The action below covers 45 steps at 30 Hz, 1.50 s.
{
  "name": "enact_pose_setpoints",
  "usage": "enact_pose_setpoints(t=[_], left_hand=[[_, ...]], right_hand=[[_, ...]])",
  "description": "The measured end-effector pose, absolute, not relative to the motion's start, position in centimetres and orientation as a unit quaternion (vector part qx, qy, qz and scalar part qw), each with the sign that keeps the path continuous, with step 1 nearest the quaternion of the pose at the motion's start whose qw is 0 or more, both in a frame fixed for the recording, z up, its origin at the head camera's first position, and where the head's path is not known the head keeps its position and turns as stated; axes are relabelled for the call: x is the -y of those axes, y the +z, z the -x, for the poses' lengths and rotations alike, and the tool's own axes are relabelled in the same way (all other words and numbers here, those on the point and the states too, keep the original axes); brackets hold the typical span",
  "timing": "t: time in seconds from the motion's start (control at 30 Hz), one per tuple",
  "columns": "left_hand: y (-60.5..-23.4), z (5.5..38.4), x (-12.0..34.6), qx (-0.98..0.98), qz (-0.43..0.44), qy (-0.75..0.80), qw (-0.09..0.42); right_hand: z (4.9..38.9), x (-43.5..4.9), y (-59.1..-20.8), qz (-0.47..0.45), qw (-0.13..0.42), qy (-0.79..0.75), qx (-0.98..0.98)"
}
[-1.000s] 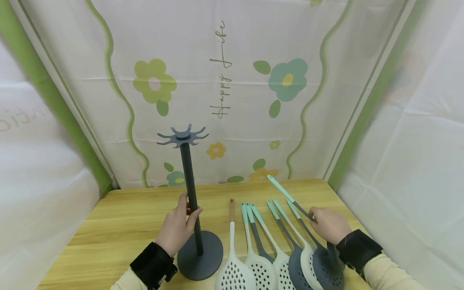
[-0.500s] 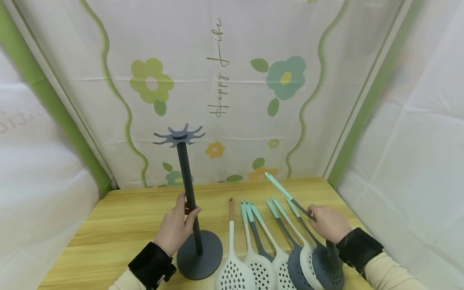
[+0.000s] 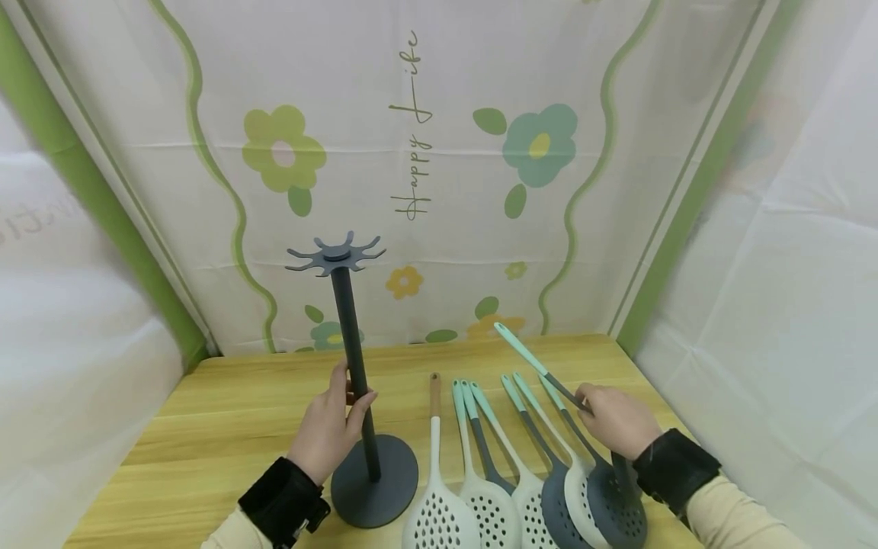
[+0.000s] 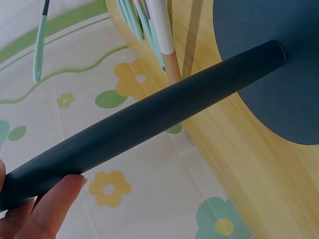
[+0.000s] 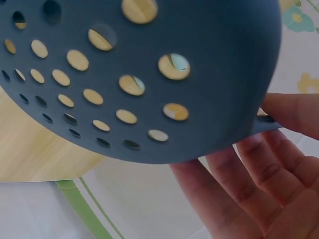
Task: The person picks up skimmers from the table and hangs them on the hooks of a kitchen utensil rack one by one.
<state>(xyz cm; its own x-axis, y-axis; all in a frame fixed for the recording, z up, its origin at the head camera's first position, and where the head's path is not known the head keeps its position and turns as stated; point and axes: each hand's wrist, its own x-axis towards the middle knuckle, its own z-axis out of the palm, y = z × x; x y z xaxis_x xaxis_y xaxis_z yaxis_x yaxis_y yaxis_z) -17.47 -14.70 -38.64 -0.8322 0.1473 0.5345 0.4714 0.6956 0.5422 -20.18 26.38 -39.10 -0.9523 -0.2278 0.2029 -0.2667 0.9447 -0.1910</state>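
A: What crowds the hands?
B: Across the lower centre and lower right of the head view, a fan of white and dark grey perforated skimmers with mint-green handle ends point(image 3: 531, 488) overlaps along the pale wood-grain tabletop point(image 3: 226, 427). At its left end lies a white slotted turner with a brown handle end point(image 3: 435, 442). Behind rises a white cloth backdrop printed with flowers point(image 3: 466, 236).
A: Anything blocking the view?
B: The right wrist's fuzzy black band point(image 3: 675, 467) partly covers the lower right, around the held skimmer's head.
A: And the hands?
B: The left hand point(image 3: 328, 431) curls thumb and fingers round the pole of a matte dark grey rack stand point(image 3: 349, 328). The right hand point(image 3: 617, 418), at the right of the frame, pinches a dark grey perforated skimmer with a mint-green handle end point(image 5: 144, 47) near the neck, fingertips against the bowl's underside.
A: Their shapes?
B: The skimmer's bowl is smooth, with oval-looking holes. The stand has a flat round base, a plain cylindrical pole and a star of curved hooks.
A: Which way do they point?
B: The skimmer's handle slants to the upper left, bowl end lower right. The pole runs upward from its base, leaning slightly left in the frame.
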Motion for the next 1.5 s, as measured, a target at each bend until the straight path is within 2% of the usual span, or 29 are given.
enact_pose_setpoints(t=[1.5], left_hand=[[-38.7, 17.4, 14.6, 0.887, 0.178, -0.347, 0.248]], right_hand=[[19.5, -24.7, -37.5, -0.157, 0.109, 0.125, 0.974]])
